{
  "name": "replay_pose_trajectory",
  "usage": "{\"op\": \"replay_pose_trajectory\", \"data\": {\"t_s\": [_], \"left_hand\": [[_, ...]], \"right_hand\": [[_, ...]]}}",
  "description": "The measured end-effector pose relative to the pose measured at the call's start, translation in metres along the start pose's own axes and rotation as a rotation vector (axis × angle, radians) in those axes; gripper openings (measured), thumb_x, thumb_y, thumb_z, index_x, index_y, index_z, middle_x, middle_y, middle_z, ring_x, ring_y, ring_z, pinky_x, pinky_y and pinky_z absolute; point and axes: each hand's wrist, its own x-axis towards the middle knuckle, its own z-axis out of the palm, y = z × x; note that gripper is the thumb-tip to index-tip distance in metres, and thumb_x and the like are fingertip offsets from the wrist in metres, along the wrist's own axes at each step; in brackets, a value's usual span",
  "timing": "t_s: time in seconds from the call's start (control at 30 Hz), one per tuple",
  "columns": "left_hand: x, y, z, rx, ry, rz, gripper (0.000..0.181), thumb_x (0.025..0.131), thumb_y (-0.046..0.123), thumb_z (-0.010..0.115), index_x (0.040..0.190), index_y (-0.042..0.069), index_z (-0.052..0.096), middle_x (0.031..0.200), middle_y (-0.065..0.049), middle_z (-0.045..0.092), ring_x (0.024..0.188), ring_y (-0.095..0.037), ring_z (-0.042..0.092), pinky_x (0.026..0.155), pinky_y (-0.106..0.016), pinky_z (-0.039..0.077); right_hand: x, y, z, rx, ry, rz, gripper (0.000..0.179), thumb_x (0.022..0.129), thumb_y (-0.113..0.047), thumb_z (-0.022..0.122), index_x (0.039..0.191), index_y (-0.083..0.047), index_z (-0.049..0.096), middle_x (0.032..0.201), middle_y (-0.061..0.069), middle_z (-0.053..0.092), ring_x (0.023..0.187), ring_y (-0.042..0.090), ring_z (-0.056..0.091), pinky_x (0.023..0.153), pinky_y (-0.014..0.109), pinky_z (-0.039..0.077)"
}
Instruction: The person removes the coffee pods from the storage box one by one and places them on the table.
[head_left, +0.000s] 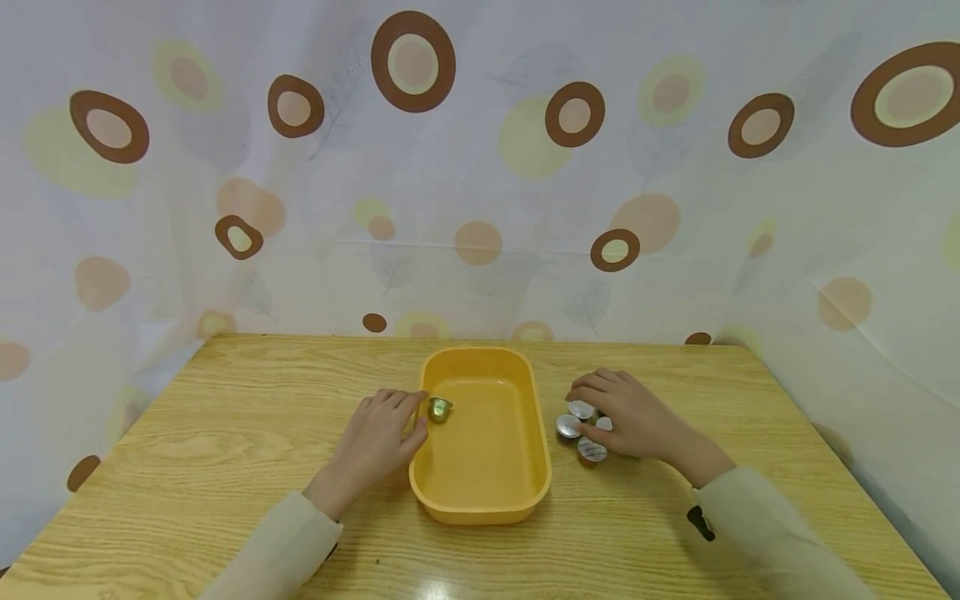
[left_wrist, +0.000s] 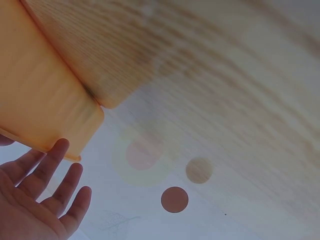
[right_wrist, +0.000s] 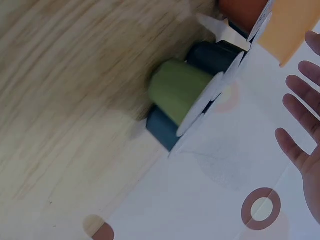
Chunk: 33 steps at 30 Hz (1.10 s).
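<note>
A yellow plastic tub (head_left: 480, 510) stands on the wooden table. My left hand (head_left: 378, 437) is at its left rim, fingers loosely spread with the tips right at the edge. Just past those fingertips, inside the tub by the left wall, is a small green coffee capsule (head_left: 440, 409). My right hand (head_left: 626, 410) hovers over a cluster of foil-lidded coffee capsules (head_left: 592, 450) to the tub's right, its fingers relaxed and partly covering them. In the right wrist view a green capsule (right_wrist: 182, 90) stands among dark blue ones (right_wrist: 212, 56), lids up, below the hand's fingers (right_wrist: 302, 112).
The wooden table (head_left: 247, 433) extends on both sides of the tub. A pale curtain (head_left: 480, 183) with brown and beige spots hangs behind the table and along its sides. In the right wrist view, a reddish-brown capsule (right_wrist: 242, 14) is beside the dark ones.
</note>
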Motion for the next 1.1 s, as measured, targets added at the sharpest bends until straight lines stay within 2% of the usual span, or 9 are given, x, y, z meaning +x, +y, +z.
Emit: {"op": "replay_pose_trajectory", "data": {"t_s": [0.2,0.43,0.77,1.1], "left_hand": [[0.001,0.001,-0.001,0.002,0.003,0.000,0.034,0.088,0.027,0.053,0.119,0.014,0.060,0.107,-0.001,0.066,0.101,-0.022,0.058,0.086,-0.041,0.046],[0.002,0.001,-0.001,0.004,-0.001,-0.002,0.034,0.088,0.027,0.052,0.119,0.014,0.060,0.107,-0.001,0.066,0.101,-0.022,0.058,0.086,-0.041,0.046],[0.002,0.002,-0.003,0.012,0.015,0.013,0.034,0.087,0.026,0.053,0.118,0.012,0.061,0.104,-0.002,0.067,0.100,-0.024,0.059,0.083,-0.040,0.047],[0.000,0.002,-0.002,0.009,0.025,0.026,0.034,0.087,0.025,0.054,0.118,0.012,0.061,0.104,-0.002,0.067,0.099,-0.023,0.059,0.082,-0.040,0.048]], "right_hand": [[0.012,-0.004,0.002,-0.012,0.010,-0.036,0.031,0.078,-0.028,0.070,0.105,-0.014,0.063,0.107,0.001,0.061,0.101,0.019,0.055,0.085,0.043,0.045],[0.026,-0.009,0.003,0.001,0.002,-0.069,0.030,0.079,-0.022,0.068,0.107,-0.014,0.062,0.109,0.001,0.060,0.103,0.019,0.054,0.087,0.042,0.045],[0.048,-0.021,0.009,0.003,-0.017,-0.097,0.029,0.083,-0.028,0.064,0.108,-0.012,0.063,0.110,0.003,0.062,0.104,0.020,0.055,0.089,0.041,0.045],[0.065,-0.034,0.017,0.012,-0.092,-0.110,0.032,0.086,-0.029,0.060,0.112,-0.012,0.061,0.114,0.005,0.060,0.108,0.023,0.054,0.092,0.042,0.043]]}}
